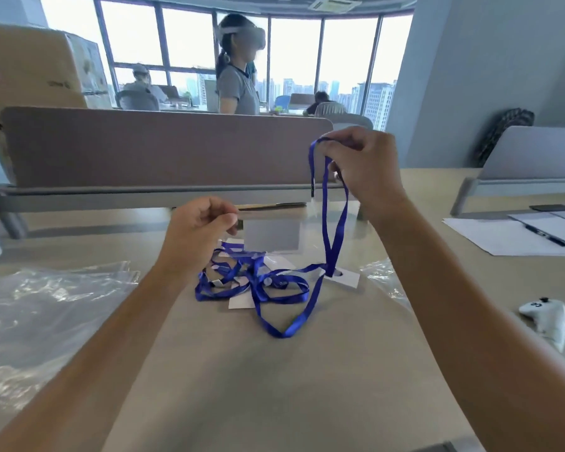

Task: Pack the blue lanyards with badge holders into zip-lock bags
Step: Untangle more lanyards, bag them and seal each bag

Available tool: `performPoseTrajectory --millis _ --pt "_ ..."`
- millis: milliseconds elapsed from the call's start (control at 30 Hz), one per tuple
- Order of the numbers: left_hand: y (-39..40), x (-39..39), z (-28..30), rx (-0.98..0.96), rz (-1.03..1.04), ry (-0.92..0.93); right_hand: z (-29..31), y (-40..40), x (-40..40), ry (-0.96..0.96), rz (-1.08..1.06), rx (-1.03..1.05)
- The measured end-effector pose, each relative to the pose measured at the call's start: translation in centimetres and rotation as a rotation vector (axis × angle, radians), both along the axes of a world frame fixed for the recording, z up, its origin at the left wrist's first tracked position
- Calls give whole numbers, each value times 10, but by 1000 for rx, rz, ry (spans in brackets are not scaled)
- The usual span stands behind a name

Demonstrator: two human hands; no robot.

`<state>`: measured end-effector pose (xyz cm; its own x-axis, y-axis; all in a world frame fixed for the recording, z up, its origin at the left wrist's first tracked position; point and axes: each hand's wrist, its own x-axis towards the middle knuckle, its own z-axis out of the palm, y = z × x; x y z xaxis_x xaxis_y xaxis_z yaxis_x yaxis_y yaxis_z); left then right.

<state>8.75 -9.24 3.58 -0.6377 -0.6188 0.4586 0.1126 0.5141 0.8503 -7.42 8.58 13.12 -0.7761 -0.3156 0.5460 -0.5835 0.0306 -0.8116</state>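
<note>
Both arms reach out; right hand (366,168) pinches a blue lanyard (327,223) up high, left hand (196,230) pinches a clear badge holder (271,234).

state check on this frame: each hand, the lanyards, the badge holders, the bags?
right hand: raised, pinching the top of one lanyard
lifted lanyard: hanging, lower loop on the table
left hand: fingers curled above the pile; grip unclear
lanyard pile: tangled, on the table
badge holder: flat on the table, strap attached
zip-lock bags: lying at left, nothing visibly inside

No legible text — none anywhere
</note>
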Motion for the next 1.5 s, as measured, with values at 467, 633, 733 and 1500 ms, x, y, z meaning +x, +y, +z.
performPoseTrajectory --millis 467,633,733,1500 --pt "-18 95 15 -23 137 79 51 -50 86 4 210 -105" --pt "-31 111 22 -74 192 92 43 -68 92 24 218 -45" --pt "-37 114 12 -41 177 116 12 -70 80 -26 207 12" --pt "-23 20 -96 -12 49 -135 -220 24 28 237 347 730"
